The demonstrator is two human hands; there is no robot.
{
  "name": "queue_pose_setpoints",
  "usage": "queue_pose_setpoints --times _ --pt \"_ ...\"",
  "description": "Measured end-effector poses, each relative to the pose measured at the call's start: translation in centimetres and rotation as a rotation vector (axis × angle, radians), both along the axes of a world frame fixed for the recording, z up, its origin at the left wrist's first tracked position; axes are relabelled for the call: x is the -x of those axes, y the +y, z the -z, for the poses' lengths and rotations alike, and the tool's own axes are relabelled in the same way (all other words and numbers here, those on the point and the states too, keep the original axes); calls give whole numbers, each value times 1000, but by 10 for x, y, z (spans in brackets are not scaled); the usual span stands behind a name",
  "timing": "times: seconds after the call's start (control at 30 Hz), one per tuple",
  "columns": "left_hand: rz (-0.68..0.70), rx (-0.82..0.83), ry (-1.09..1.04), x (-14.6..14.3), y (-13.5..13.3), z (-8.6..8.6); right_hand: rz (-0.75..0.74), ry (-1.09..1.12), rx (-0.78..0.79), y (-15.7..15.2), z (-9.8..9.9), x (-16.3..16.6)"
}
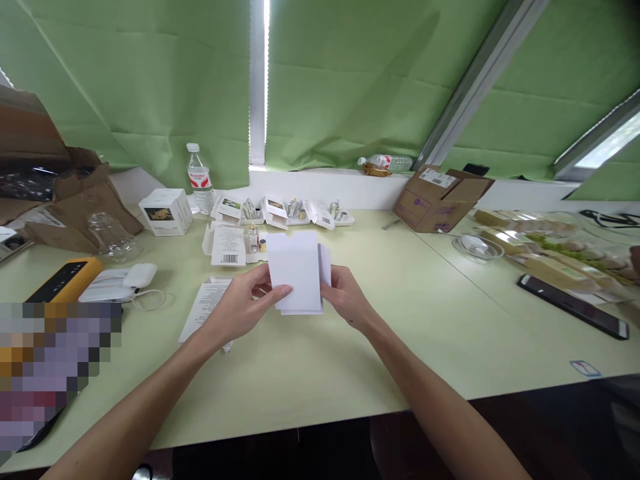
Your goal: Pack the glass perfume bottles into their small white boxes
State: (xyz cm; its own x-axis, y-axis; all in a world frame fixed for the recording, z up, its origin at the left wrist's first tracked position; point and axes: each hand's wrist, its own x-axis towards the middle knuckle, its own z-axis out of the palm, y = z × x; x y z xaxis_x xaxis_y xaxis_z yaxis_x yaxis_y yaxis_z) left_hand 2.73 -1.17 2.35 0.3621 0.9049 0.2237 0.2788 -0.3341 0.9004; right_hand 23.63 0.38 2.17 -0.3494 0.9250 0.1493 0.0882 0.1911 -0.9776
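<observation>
Both hands hold a white folded cardboard piece (pixel 296 270), a flat box blank, upright above the pale green table (pixel 350 353). My left hand (pixel 245 303) grips its left edge, thumb across the front. My right hand (pixel 347 297) holds the right side from behind, fingers mostly hidden by the card. A printed paper sheet (pixel 203 310) lies under my left wrist. Just beyond the card lies an open white box with a barcode (pixel 227 247) and a small glass bottle (pixel 253 238).
Several open white boxes with small bottles (pixel 293 210) line the back. A closed white box (pixel 165 211), water bottle (pixel 200 179), glass jar (pixel 111 237), brown cardboard boxes (pixel 440 197) and a black phone (pixel 573 307) stand around. Packaged goods (pixel 550 250) lie at right.
</observation>
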Motion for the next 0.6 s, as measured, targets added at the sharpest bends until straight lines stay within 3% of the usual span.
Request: queue_pose_setpoints --times 0.6 --pt "-17 3 -7 -1 -1 -2 3 0 -5 -1 -3 0"
